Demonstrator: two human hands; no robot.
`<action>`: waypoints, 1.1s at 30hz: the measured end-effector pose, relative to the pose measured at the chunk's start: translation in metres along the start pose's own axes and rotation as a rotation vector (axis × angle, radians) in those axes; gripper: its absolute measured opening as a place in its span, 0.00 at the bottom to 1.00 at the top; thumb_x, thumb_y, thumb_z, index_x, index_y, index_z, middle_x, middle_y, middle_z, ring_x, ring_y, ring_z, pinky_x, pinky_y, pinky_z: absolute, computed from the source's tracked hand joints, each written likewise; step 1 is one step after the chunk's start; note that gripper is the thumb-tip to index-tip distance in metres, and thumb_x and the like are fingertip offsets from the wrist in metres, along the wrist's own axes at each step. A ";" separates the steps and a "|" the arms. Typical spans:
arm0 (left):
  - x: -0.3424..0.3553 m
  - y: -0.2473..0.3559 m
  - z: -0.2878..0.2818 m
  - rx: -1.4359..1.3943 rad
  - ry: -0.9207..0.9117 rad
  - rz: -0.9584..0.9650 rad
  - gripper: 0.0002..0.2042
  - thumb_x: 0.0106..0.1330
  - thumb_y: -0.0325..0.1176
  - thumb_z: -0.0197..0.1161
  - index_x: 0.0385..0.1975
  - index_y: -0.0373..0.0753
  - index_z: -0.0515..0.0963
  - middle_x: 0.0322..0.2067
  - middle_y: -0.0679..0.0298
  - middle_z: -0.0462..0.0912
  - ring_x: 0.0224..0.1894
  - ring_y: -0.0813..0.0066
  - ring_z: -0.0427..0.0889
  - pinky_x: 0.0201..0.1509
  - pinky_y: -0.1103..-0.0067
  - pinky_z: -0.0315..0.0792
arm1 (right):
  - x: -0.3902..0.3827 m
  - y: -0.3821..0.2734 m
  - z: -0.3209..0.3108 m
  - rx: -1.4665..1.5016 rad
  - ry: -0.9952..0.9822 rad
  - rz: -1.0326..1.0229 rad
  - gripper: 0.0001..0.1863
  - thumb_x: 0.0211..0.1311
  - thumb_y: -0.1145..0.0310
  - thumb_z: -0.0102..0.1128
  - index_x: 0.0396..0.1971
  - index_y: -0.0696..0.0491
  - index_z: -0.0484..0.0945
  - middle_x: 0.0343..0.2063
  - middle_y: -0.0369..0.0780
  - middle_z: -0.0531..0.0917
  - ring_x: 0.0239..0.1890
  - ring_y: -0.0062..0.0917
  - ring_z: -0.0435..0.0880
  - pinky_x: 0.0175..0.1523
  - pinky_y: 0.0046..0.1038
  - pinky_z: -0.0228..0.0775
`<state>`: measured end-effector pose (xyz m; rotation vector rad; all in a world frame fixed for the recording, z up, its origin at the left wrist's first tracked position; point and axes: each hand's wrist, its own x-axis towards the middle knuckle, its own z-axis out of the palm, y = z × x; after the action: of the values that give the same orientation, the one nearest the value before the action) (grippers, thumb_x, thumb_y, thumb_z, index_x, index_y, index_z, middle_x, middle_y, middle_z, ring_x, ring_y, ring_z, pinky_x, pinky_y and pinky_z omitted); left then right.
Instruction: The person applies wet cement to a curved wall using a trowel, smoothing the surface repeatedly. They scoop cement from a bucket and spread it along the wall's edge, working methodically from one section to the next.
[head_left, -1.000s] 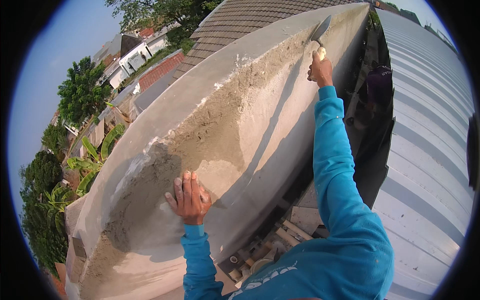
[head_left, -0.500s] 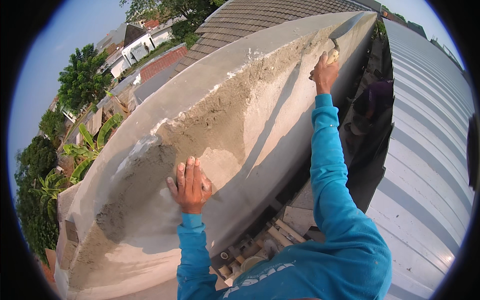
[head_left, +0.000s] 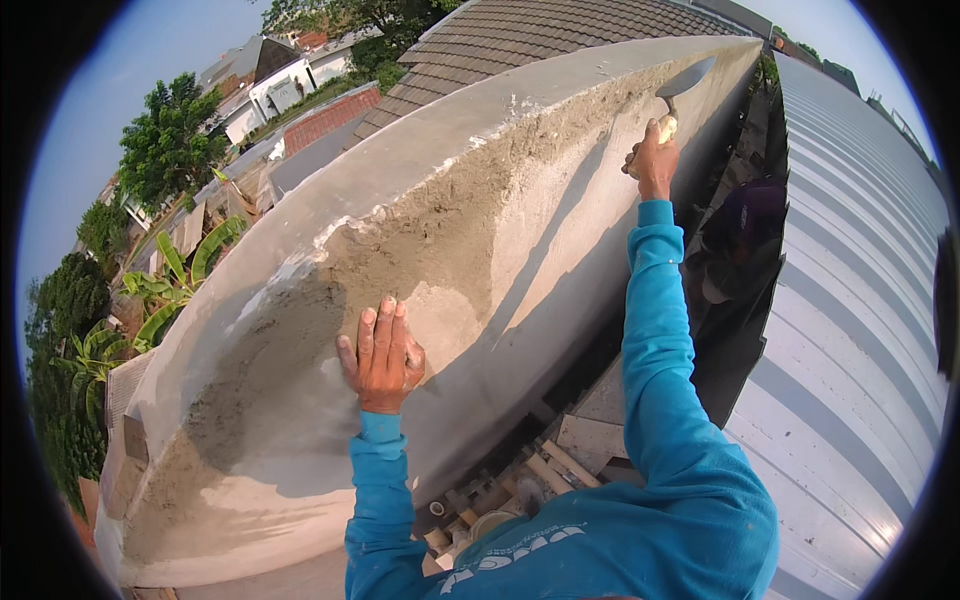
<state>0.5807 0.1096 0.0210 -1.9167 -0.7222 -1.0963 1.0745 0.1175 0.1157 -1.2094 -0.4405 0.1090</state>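
My left hand (head_left: pixel 382 362) lies flat against the face of a rendered wall (head_left: pixel 440 420), its fingers stretched upward. Around it, a darker band of rough mortar (head_left: pixel 420 240) runs along the wall's upper part. My right hand (head_left: pixel 654 162), at the end of a raised arm, grips the pale handle of a trowel (head_left: pixel 686 80). The trowel's grey blade is up near the wall's top edge at the far end; whether it presses on the surface I cannot tell. Shadows of my arm and the trowel fall across the wall.
A ribbed metal roof (head_left: pixel 850 330) slopes along the right. In the dark gap beside the wall, another person (head_left: pixel 745 225) is partly visible in shade. Pipes (head_left: pixel 570 462) and boards lie below me. Past the wall are a tiled roof (head_left: pixel 520 50), trees and banana plants (head_left: pixel 185 280).
The view has shifted slightly, so the wall's top sits a little lower. My left hand stays on the wall, and my right hand still holds the trowel near the far end.
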 end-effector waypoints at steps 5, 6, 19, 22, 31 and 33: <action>0.001 0.004 -0.001 -0.039 -0.008 -0.023 0.18 0.61 0.29 0.58 0.52 0.44 0.83 0.57 0.67 0.82 0.69 0.63 0.70 0.79 0.58 0.42 | 0.013 0.013 0.000 -0.070 -0.082 0.063 0.18 0.69 0.57 0.56 0.32 0.59 0.70 0.18 0.41 0.77 0.14 0.28 0.79 0.17 0.33 0.76; -0.002 0.001 -0.002 -0.026 -0.012 -0.015 0.18 0.61 0.29 0.58 0.52 0.44 0.83 0.57 0.67 0.82 0.69 0.63 0.70 0.79 0.58 0.42 | 0.005 0.004 0.004 -0.087 -0.061 0.044 0.18 0.69 0.57 0.56 0.32 0.60 0.70 0.18 0.41 0.78 0.15 0.29 0.80 0.18 0.34 0.77; 0.003 0.004 -0.002 -0.033 0.004 -0.038 0.18 0.60 0.31 0.59 0.50 0.46 0.84 0.59 0.72 0.80 0.70 0.69 0.69 0.80 0.62 0.41 | -0.018 0.007 0.009 -0.208 -0.004 0.033 0.22 0.68 0.55 0.56 0.38 0.65 0.70 0.22 0.46 0.82 0.17 0.32 0.84 0.20 0.34 0.79; 0.007 0.004 0.000 -0.061 0.049 -0.023 0.17 0.61 0.29 0.60 0.49 0.44 0.84 0.57 0.69 0.82 0.70 0.66 0.69 0.79 0.61 0.43 | -0.010 0.010 0.009 -0.224 0.038 0.042 0.22 0.68 0.56 0.56 0.38 0.65 0.71 0.23 0.47 0.82 0.17 0.33 0.84 0.20 0.34 0.80; 0.007 0.000 -0.006 -0.125 0.039 -0.038 0.18 0.60 0.29 0.60 0.50 0.43 0.84 0.58 0.69 0.82 0.70 0.68 0.69 0.79 0.63 0.43 | -0.068 -0.013 0.015 -0.238 0.084 -0.063 0.22 0.68 0.55 0.57 0.40 0.63 0.71 0.21 0.46 0.81 0.16 0.32 0.84 0.20 0.35 0.79; 0.004 -0.005 -0.011 -0.108 0.022 -0.037 0.18 0.60 0.29 0.60 0.50 0.43 0.84 0.58 0.69 0.82 0.69 0.68 0.70 0.79 0.63 0.43 | -0.120 -0.046 0.032 -0.157 0.143 -0.130 0.23 0.67 0.54 0.59 0.41 0.63 0.71 0.22 0.47 0.82 0.18 0.33 0.85 0.20 0.35 0.78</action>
<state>0.5742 0.1032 0.0293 -1.9854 -0.7020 -1.1990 0.9458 0.0914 0.1341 -1.3290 -0.4070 -0.1254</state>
